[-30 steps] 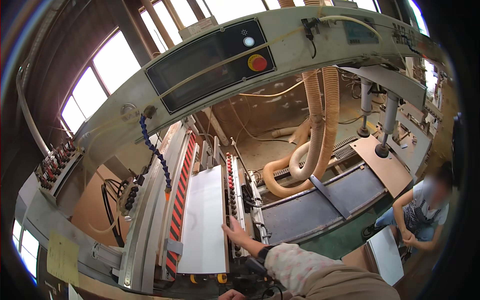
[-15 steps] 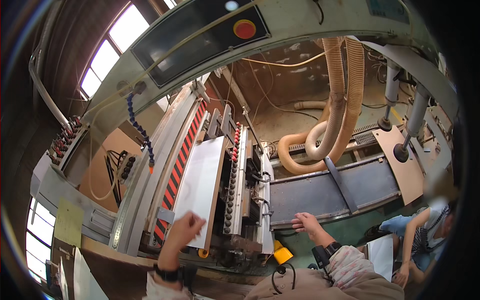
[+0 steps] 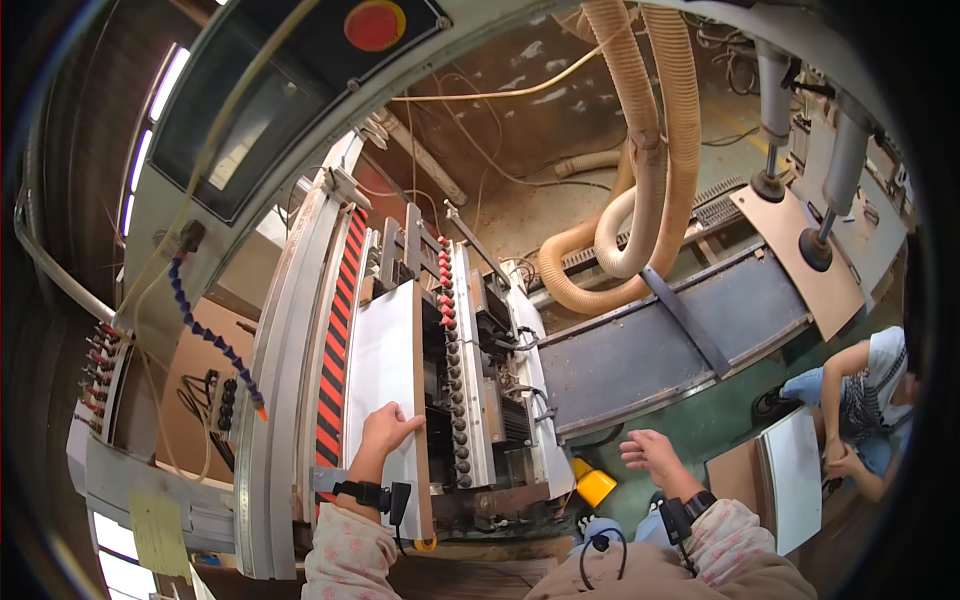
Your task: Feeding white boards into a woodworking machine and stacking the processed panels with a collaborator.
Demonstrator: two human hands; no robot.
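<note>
Basically, the long flat white panel w/ brown edge [image 3: 385, 345] lies lengthwise on the machine bed left of centre, btwn a red-&-black diagonal-striped strip [image 3: 345, 340] on its left & a row of small round red & black knobs [image 3: 452, 385] on its right. The left hand [image 3: 388, 432] is over the panel's near part, fingers bent, w/ a digit reaching the brown right edge; can't tell if it's pinching that edge or just resting there. The right hand [image 3: 655, 458] is up in the air, well apart from the panel, palm wide, fingers extended & loosely together, nothing in it. Below it, a bit left, a bright yellow boxy object [image 3: 595, 485] sits on the green floor. Both wrists have black bands w/ small black devices.

Further right, a long dark flat bed w/ metal rim [image 3: 660, 330] runs toward the far right, where a thin tan board [image 3: 800, 262] lies under two grey cylinders w/ round black pads. Beyond the bed, thick beige ribbed hoses [image 3: 675, 130] hang & loop. Far left: a blue segmented flexible tube w/ orange tip [image 3: 205, 325], plus a big round red button [image 3: 375, 25] on the machine's dark control face. Near right, a seated co-worker [image 3: 888, 375] has hands together beside a white-faced panel [image 3: 795, 475]
</note>
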